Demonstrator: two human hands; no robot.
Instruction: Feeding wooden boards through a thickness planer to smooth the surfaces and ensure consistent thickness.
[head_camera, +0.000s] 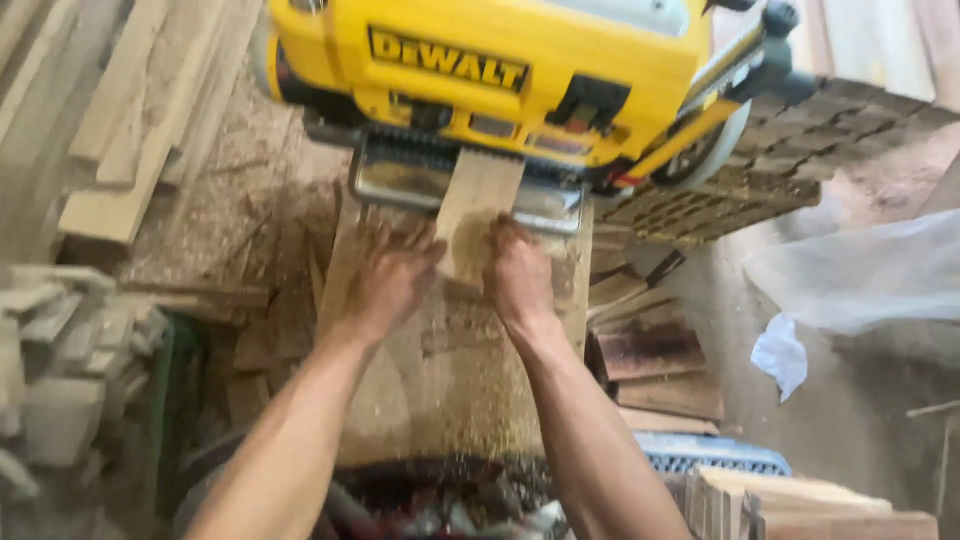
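A yellow and black thickness planer (490, 70) fills the top of the head view. A short pale wooden board (478, 205) lies on its metal feed table (395, 185), its far end under the machine's mouth. My left hand (390, 275) rests by the board's near left edge, fingers spread. My right hand (518, 270) presses on the board's near right end. Both forearms reach up from the bottom of the view. Whether the fingers curl around the board is blurred.
Sawdust covers a wooden bench surface (450, 380) under my arms. Stacked planks (130, 120) lie at the upper left, wood offcuts (660, 350) at the right. A blue crate (710, 455), white plastic sheet (860, 270) and more cut boards (800, 505) are at the lower right.
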